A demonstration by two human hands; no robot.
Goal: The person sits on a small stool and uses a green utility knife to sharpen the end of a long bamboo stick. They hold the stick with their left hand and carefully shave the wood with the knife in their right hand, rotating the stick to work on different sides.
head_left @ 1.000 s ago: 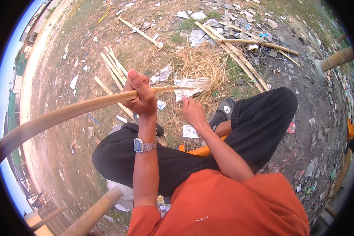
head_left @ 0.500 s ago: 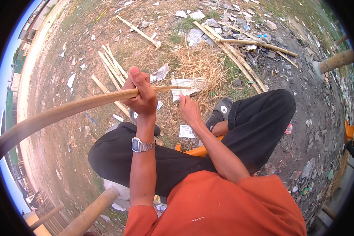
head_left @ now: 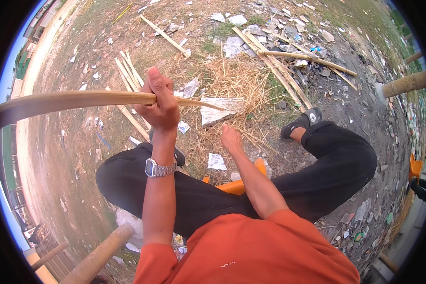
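A long bamboo strip [head_left: 80, 100] runs in from the left edge, and my left hand [head_left: 160, 102] is wrapped around it with the thumb raised. Its thin end reaches past the fist, over a pale flat block [head_left: 217, 111] lying on the ground. Just on the near side of that block is my right hand [head_left: 232, 138], its fingers curled closed. Whatever the right hand may hold is hidden from this view. It stays apart from the strip's tip.
Straw-like shavings [head_left: 244, 80] surround the block. Split bamboo pieces [head_left: 130, 75] lie at left, and longer bamboo lengths [head_left: 288, 78] cross at the far right. Thick bamboo posts [head_left: 407, 84] stand at the right rim. Beneath me is an orange seat [head_left: 232, 187]; litter covers the ground.
My left hand has shifted slightly left and up, and the bamboo strip lies flatter. My right hand has drawn back toward me from the tip. My right leg has swung out to the right.
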